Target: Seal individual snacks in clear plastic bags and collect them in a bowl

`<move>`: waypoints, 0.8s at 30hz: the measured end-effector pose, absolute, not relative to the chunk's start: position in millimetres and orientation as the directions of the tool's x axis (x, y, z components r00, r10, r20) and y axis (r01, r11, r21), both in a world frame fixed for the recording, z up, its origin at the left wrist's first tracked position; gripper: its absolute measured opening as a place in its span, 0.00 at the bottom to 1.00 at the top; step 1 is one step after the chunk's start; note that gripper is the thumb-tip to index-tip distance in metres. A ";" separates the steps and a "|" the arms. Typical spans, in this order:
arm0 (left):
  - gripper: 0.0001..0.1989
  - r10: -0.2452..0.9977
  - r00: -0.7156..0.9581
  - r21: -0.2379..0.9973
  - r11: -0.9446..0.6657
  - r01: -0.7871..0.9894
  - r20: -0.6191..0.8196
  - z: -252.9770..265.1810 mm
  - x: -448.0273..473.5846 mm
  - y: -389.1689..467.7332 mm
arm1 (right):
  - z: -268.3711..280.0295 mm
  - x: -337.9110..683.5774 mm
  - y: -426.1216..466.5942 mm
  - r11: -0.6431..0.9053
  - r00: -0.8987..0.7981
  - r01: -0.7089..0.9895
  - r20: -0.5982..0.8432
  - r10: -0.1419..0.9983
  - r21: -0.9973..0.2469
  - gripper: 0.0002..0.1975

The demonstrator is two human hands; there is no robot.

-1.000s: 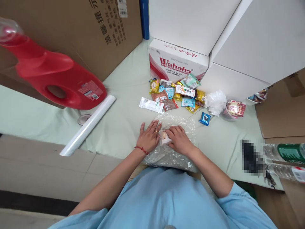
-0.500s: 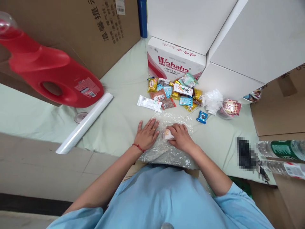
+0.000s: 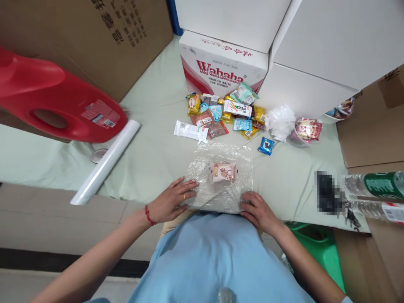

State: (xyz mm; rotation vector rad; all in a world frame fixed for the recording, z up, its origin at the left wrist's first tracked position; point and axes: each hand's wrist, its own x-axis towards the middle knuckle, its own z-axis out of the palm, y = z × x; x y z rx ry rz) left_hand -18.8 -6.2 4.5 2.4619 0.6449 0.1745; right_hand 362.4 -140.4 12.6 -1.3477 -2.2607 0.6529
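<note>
A small wrapped snack in a pink and white packet lies on a crinkled sheet of clear plastic film, near its middle. My left hand, with a ring and a red cord bracelet, rests at the film's left edge with its fingers stretched toward the snack. At the lower right edge of the film is my right hand, its fingers apart and slightly bent, the tips touching the plastic. Neither hand touches the snack.
Beyond the film lies a pile of snack packets, with a blue packet and white crumpled plastic to its right. A white film roll and red jug stand left. Bottles lie right; a Wahaha box is behind.
My right hand has let go of the snack and drawn back to the film's lower right edge. My left hand has slid left and nearer to me. The snack now shows fully.
</note>
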 end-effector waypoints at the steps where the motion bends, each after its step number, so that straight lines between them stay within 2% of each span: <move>1: 0.16 0.497 0.868 0.581 -0.701 0.414 -0.019 2.3 -19.4 -5.1 | 10.6 362.7 -137.9 0.417 -0.427 0.672 0.139 0.893 -0.612 0.08; 3: 0.14 0.531 0.848 0.628 -0.656 0.419 -0.010 3.2 -17.8 1.9 | 16.0 365.2 -127.2 0.410 -0.416 0.622 0.162 0.895 -0.667 0.08; 5: 0.16 0.572 0.820 0.695 -0.586 0.417 -0.010 11.0 -13.0 13.8 | 31.7 369.2 -111.6 0.391 -0.406 0.586 0.161 0.900 -0.710 0.08; 8: 0.19 0.702 0.711 0.756 -0.445 0.481 -0.039 26.9 -1.0 37.1 | 58.4 374.7 -81.9 0.348 -0.361 0.586 0.149 0.920 -0.732 0.10; 11: 0.21 0.822 0.568 0.743 -0.354 0.568 -0.043 32.9 15.4 62.0 | 66.7 377.7 -47.3 0.258 -0.269 0.614 0.109 0.957 -0.746 0.11; 14: 0.20 0.860 0.509 0.706 -0.335 0.624 -0.041 24.5 33.2 79.8 | 52.8 380.0 -18.0 0.064 -0.122 0.656 -0.022 0.992 -0.752 0.12; 17: 0.17 0.878 0.476 0.645 -0.329 0.689 -0.061 10.6 46.4 84.7 | 35.1 382.1 -7.0 -0.107 -0.008 0.766 -0.176 0.984 -0.633 0.11; 19: 0.17 0.886 0.460 0.630 -0.327 0.705 -0.055 3.5 51.0 82.3 | 31.2 381.9 -10.1 -0.112 0.008 0.863 -0.208 0.978 -0.493 0.10; 22: 0.17 0.901 0.432 0.630 -0.316 0.710 -0.035 -1.0 53.4 77.0 | 41.6 375.6 -17.7 -0.050 0.036 0.943 -0.051 0.998 -0.328 0.09; 24: 0.19 0.909 0.417 0.631 -0.307 0.713 -0.029 -1.0 54.0 74.9 | 53.8 365.8 -16.2 0.022 0.012 0.946 0.104 0.995 -0.323 0.11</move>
